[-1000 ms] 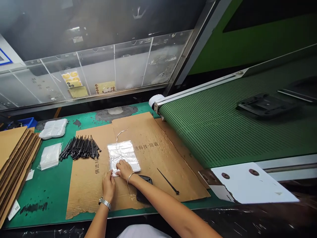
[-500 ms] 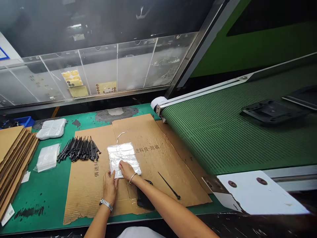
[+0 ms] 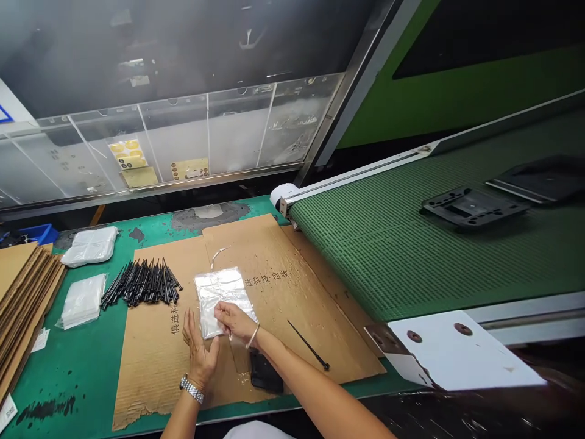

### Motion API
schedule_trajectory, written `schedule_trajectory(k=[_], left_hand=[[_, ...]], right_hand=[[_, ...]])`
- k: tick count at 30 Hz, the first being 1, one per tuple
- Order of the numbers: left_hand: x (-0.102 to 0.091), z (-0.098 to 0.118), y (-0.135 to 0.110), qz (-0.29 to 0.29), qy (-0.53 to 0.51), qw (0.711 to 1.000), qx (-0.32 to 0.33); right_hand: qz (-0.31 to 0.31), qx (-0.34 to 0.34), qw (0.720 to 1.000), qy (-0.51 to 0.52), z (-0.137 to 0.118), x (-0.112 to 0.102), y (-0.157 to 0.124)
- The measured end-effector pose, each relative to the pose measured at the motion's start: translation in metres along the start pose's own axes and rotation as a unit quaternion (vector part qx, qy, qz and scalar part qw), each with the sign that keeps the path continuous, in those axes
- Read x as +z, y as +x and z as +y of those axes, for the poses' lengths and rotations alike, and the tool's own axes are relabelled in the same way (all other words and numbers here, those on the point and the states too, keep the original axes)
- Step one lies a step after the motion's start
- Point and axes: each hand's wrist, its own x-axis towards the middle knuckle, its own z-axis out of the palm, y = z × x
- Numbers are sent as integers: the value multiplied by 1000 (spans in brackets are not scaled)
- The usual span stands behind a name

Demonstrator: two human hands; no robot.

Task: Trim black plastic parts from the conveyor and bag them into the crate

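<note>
A clear plastic bag (image 3: 218,297) lies flat on a flattened cardboard sheet (image 3: 292,305), with white folded contents showing through it. My right hand (image 3: 234,322) is on the bag's lower right part, its fingers closed on the plastic. My left hand (image 3: 200,352) stands open beside the bag's lower left corner, fingers spread and apart from it. A metal watch circles my left wrist, and a thin bangle circles my right. A bundle of black cable ties (image 3: 141,283) lies to the left of the bag, and one loose cable tie (image 3: 308,345) lies to the lower right.
A black phone (image 3: 265,373) lies under my right forearm. Folded plastic packs (image 3: 90,246) and a flattened cardboard stack (image 3: 25,305) sit on the green workbench (image 3: 95,378). A green conveyor belt (image 3: 388,244) carrying black plastic parts (image 3: 473,207) runs along the right.
My left hand has come off the bag's lower left corner and opened beside it. My right hand has shifted slightly up the bag. The view has moved a little.
</note>
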Motion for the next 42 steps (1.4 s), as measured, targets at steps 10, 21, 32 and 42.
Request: schedule_trajectory(k=[10,21,32,42], left_hand=[[-36,42,16,-162,-184,965,-97],[-41,68,13,-138,-46,988,46],[-3,123,-53,-269,-402,848,-215],[34,101,-85,6,-515,770,-376]], right_hand=[[-88,62,985,133,-15,-14,-77],[23,-31,998,53,-19,-16,-125],[103,-99,982,-122,-24,-11,-166],[307,-14,941,143,17,-16,-158]])
